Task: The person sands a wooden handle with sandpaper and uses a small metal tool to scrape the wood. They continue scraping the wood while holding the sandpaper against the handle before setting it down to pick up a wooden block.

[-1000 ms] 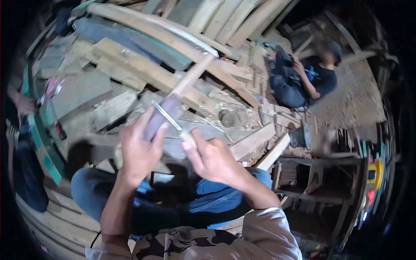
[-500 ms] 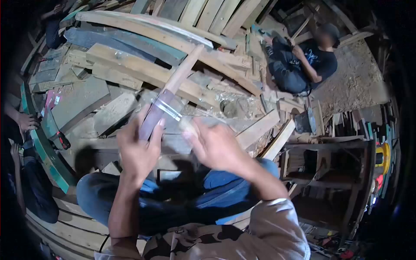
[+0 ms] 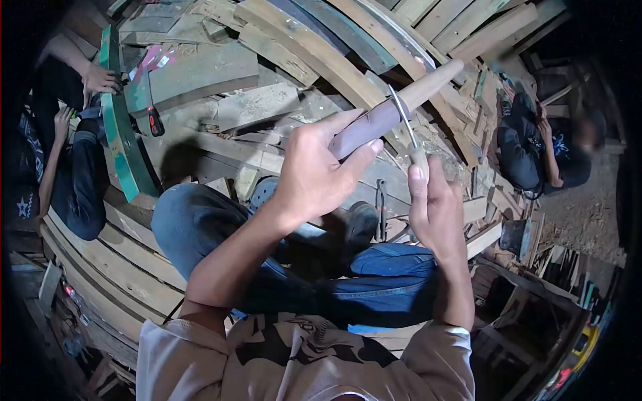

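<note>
The L hand [image 3: 314,174] is clamping round the purple part [image 3: 368,129] of the stick [image 3: 433,85], w/ its index finger lying along the upper edge & its thumb along the lower edge. The back of this hand is facing the camera. The L forearm [image 3: 237,257] is coming up diagonally from the bent elbow, passing over the jeans [image 3: 388,289].

The R hand [image 3: 438,207] is gripping the pale handle [image 3: 419,164] of the blade [image 3: 404,115], fingers curling round it, thumb pointing up. The R forearm [image 3: 455,274] is rising approx. straight in the view. Both hands are being near each other, but not touching.

The stick is hanging in the air before the chest, its pale end pointing to upper R, above the planks [image 3: 311,60]. The blade is crossing it near the purple/pale border; if the edge is biting the wood, I cannot tell.

Pliers [image 3: 381,210] are lying below, btwn the two forearms. At far L, a co-worker's hand [image 3: 100,80] is resting on a green beam [image 3: 122,144].
</note>
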Motion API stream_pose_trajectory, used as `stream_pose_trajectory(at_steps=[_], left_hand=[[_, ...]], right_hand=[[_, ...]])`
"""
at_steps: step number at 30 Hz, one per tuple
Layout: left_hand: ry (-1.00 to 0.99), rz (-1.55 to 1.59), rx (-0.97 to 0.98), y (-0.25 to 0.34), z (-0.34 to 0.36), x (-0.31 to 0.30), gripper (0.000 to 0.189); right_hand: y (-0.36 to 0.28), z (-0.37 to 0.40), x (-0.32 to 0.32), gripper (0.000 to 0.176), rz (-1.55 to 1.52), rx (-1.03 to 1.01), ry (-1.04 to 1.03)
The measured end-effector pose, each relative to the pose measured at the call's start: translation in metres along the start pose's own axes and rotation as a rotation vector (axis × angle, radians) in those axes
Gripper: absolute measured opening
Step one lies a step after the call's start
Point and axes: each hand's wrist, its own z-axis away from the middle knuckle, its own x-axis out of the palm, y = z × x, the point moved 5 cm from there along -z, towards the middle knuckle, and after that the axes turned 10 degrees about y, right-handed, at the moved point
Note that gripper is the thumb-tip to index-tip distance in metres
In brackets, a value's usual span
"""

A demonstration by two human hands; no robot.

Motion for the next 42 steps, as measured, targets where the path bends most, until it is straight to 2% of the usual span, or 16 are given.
stream_pose_trajectory(at_steps=[4,6,8,10,11,14,16,20,22,26,28,30,34,38,39,42], left_hand=[[0.037,0.145,-0.003,-0.004,-0.003,0.0,0.021],[0.072,0.19,0.0,-0.007,-0.001,-0.001,0.02],[0.081,0.09,0.038,-0.007,-0.002,-0.001,0.019],[0.065,0.194,-0.006,-0.009,-0.006,-0.002,0.019],[0.069,0.167,-0.004,-0.009,-0.007,-0.003,0.02],[0.086,0.155,0.01,-0.011,-0.003,-0.002,0.02],[0.088,0.212,-0.009,-0.01,-0.006,-0.003,0.021],[-0.028,0.15,-0.132,-0.007,-0.002,-0.006,0.028],[-0.054,0.243,-0.168,-0.005,-0.004,-0.006,0.028],[-0.061,0.189,-0.12,-0.006,-0.005,-0.006,0.029],[-0.061,0.166,-0.108,-0.004,-0.006,-0.004,0.03],[-0.029,0.21,0.01,-0.002,-0.007,-0.008,0.035],[-0.11,0.096,0.069,-0.001,-0.006,-0.007,0.044],[-0.08,-0.021,0.201,0.004,-0.006,-0.007,0.049],[-0.078,0.06,0.13,0.001,-0.007,-0.006,0.052],[-0.107,-0.019,0.161,0.0,-0.007,-0.005,0.053]], right_hand=[[-0.004,0.006,0.006,0.026,0.099,-0.12,-0.021],[0.004,-0.008,-0.005,0.027,0.12,0.043,0.024],[0.001,-0.001,-0.002,0.026,0.065,-0.02,-0.034],[-0.007,0.007,0.008,0.025,0.097,-0.163,-0.008],[-0.004,0.002,0.004,0.025,0.186,-0.11,-0.059],[-0.001,-0.006,-0.009,0.025,0.071,0.117,-0.049],[-0.007,0.007,0.004,0.024,0.079,-0.097,-0.048],[0.01,-0.007,-0.009,0.022,0.184,0.021,-0.016],[-0.003,0.008,-0.001,0.022,0.127,-0.115,-0.051],[0.004,-0.008,-0.011,0.022,0.174,0.01,-0.031],[-0.003,0.003,-0.006,0.022,0.132,-0.019,-0.077],[-0.009,0.013,0.005,0.023,0.098,-0.178,-0.099],[-0.009,0.007,-0.005,0.022,0.05,-0.022,-0.118],[-0.017,0.011,-0.004,0.022,0.173,-0.175,-0.173],[-0.017,0.009,-0.005,0.022,0.167,-0.14,-0.176],[-0.014,0.001,-0.011,0.021,0.186,-0.081,-0.136]])
